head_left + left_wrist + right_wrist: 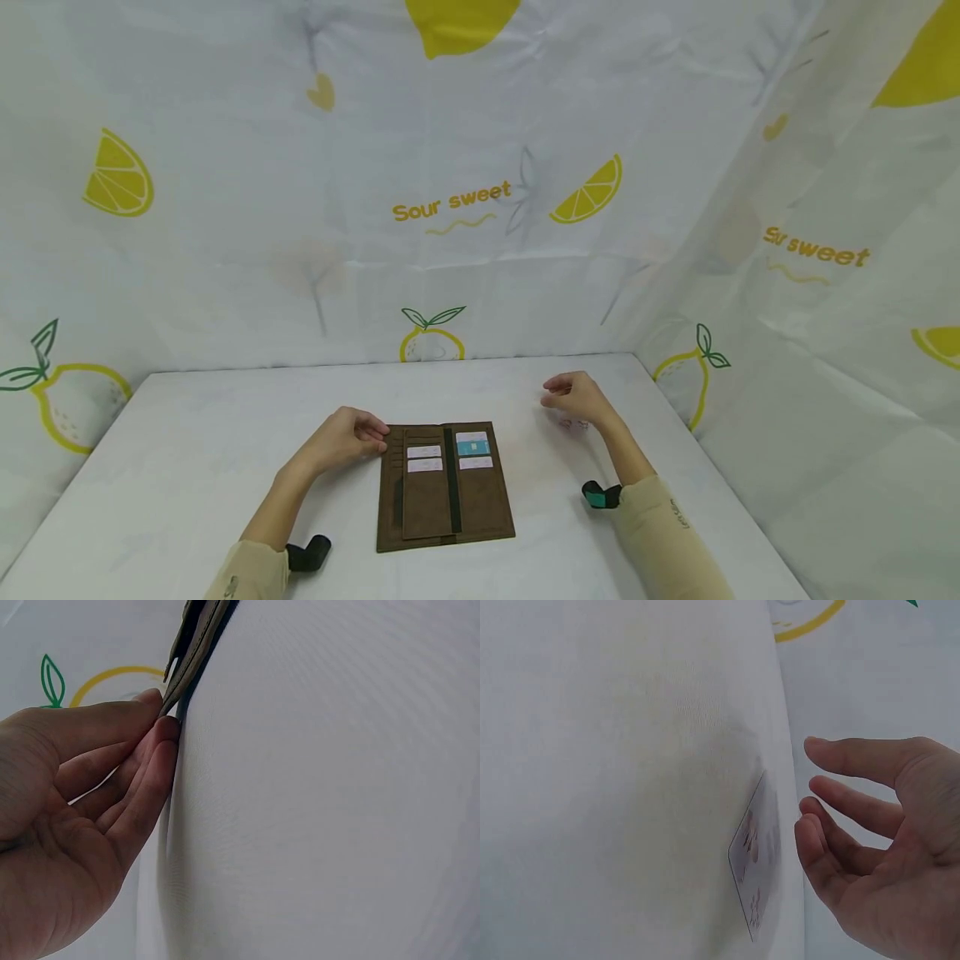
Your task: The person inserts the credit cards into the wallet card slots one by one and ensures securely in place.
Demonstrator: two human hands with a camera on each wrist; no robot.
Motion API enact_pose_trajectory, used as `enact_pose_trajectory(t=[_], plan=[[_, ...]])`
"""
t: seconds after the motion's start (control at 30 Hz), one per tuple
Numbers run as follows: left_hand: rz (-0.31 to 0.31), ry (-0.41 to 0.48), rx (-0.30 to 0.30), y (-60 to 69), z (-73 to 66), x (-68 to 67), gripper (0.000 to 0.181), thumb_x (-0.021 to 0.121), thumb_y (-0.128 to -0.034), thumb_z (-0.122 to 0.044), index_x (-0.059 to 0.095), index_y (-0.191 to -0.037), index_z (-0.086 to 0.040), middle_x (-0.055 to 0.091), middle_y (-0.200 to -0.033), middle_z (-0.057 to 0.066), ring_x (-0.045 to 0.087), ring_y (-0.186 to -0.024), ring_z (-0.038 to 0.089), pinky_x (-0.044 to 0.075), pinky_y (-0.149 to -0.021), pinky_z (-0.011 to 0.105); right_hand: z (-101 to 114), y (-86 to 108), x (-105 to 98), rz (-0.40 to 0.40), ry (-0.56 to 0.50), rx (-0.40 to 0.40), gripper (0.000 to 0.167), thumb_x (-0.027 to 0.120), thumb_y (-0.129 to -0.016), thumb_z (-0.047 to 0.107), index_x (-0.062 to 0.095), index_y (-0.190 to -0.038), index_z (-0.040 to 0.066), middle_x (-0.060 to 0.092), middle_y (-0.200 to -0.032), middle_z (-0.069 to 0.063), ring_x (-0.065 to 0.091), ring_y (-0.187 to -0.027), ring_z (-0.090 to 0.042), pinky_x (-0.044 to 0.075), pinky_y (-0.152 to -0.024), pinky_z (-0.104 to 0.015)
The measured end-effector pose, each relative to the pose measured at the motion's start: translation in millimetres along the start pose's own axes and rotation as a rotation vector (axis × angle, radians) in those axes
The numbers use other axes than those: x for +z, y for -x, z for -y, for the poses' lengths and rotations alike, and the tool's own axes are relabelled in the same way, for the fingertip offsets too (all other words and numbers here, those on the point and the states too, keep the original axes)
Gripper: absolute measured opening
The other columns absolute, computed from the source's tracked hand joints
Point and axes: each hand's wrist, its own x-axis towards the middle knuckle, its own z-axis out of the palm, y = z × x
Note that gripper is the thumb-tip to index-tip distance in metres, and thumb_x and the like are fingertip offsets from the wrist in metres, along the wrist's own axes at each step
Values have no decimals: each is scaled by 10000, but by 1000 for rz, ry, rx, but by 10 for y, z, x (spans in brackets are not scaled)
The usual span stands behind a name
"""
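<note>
A brown wallet (427, 504) lies unfolded on the white table, with several cards in its slots. Pale cards (424, 464) show on its left panel, and a blue card (473, 447) sits among pale ones on the right panel. My left hand (348, 442) pinches the wallet's upper left edge between thumb and fingers; the left wrist view shows the wallet edge (199, 652) at the fingertips. My right hand (577, 396) hovers apart from the wallet, fingers loosely bent and holding nothing. Below it a patterned card (756, 859) lies on the table, partly hidden by the hand in the head view.
White cloth printed with lemons (431, 343) hangs behind the table (247, 400) and along its right side. Black wrist devices (309, 553) are worn on both forearms. The table's right edge runs beside my right arm.
</note>
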Motion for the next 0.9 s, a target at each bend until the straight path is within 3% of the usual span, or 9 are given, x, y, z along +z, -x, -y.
enact_pose_trajectory(t=[0.23, 0.4, 0.63, 0.9], plan=[[-3, 2, 2, 0, 6, 0, 174, 832, -918, -25, 779, -1062, 56, 803, -924, 98, 719, -827, 142, 554, -707, 206, -87, 23, -83, -14, 76, 51, 479, 810, -952, 175, 687, -1302, -129, 719, -1305, -318, 689, -1207, -477, 581, -1026, -584], [-1, 3, 6, -4, 12, 5, 176, 832, -919, -28, 778, -1063, 58, 801, -924, 99, 713, -826, 144, 551, -705, 206, -173, 17, -84, -14, 120, 104, 581, 839, -942, 217, 643, -1334, -164, 684, -1344, -351, 652, -1260, -506, 558, -1063, -601], [-1, 5, 2, -9, 3, 10, 172, 830, -918, -25, 777, -1059, 59, 799, -918, 97, 711, -820, 139, 553, -704, 205, -219, 23, -71, -12, 126, 152, 603, 876, -910, 276, 663, -1320, -110, 684, -1324, -324, 664, -1222, -451, 565, -1042, -571], [-2, 5, 1, -6, -4, 5, 180, 832, -918, -34, 778, -1061, 61, 801, -922, 98, 709, -819, 135, 552, -708, 204, -223, 20, -77, -2, 124, 145, 530, 891, -894, 239, 685, -1258, -85, 723, -1193, -274, 700, -1046, -351, 598, -889, -470]])
